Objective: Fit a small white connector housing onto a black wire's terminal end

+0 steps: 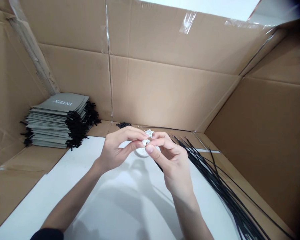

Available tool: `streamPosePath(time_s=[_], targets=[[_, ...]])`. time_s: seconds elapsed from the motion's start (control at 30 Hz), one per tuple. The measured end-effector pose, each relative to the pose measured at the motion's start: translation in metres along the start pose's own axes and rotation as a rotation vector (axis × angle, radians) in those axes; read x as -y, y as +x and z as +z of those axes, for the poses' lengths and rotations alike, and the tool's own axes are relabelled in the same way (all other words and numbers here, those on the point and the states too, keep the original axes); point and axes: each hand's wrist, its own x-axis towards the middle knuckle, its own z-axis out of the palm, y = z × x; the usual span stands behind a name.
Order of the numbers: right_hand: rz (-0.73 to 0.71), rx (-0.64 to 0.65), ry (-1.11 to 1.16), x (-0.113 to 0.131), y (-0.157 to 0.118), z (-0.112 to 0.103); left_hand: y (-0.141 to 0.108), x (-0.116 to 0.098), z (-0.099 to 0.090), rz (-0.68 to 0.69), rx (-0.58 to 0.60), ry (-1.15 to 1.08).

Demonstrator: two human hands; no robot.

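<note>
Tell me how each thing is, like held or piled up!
Left hand: pinching
White piece: held
Right hand: fingertips together, beside the piece
Black cables: loosely bunched, lying down
Grey bags: stacked flat
Cardboard wall: upright, creased
Tape: stuck on
White dish: partly hidden

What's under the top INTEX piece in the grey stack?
Below the top piece: more flat grey pieces, edges showing, black cord ends sticking out both sides. Their faces are covered, so any print on them can't be seen.
</note>
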Motion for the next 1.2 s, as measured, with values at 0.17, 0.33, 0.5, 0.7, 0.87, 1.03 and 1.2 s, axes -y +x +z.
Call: streamPosePath(time_s=[0.17, 0.33, 0.5, 0.7, 0.87, 1.03, 1.2], targets=[[0.048, 0.015, 0.060, 0.000, -0.001, 0.000, -0.002, -0.001, 0.000, 0.201, -0.021, 0.177], [0.161, 0.020, 0.141, 0.007, -0.006, 0.001, 0.000, 0.008, 0.005, 0.510, -0.076, 0.252], [0.071, 0.044, 0.089, 0.009, -0.005, 0.000, 0.001, 0.010, 0.006, 0.449, -0.046, 0.192], [0.088, 0.146, 0.109, 0.009, 0.005, -0.009, -0.002, 0.003, 0.012, 0.237, -0.092, 0.035], [0.199, 0.210, 0.316, 0.005, 0.011, -0.012, 0.001, -0.002, 0.010, -0.054, -0.052, -0.188], [0.276, 0.234, 0.437, -0.003, 0.014, -0.013, 0.004, -0.006, 0.003, -0.258, 0.018, -0.301], [0.336, 0.254, 0.525, -0.006, 0.017, -0.013, 0.007, -0.009, 0.002, -0.419, 0.079, -0.467]])
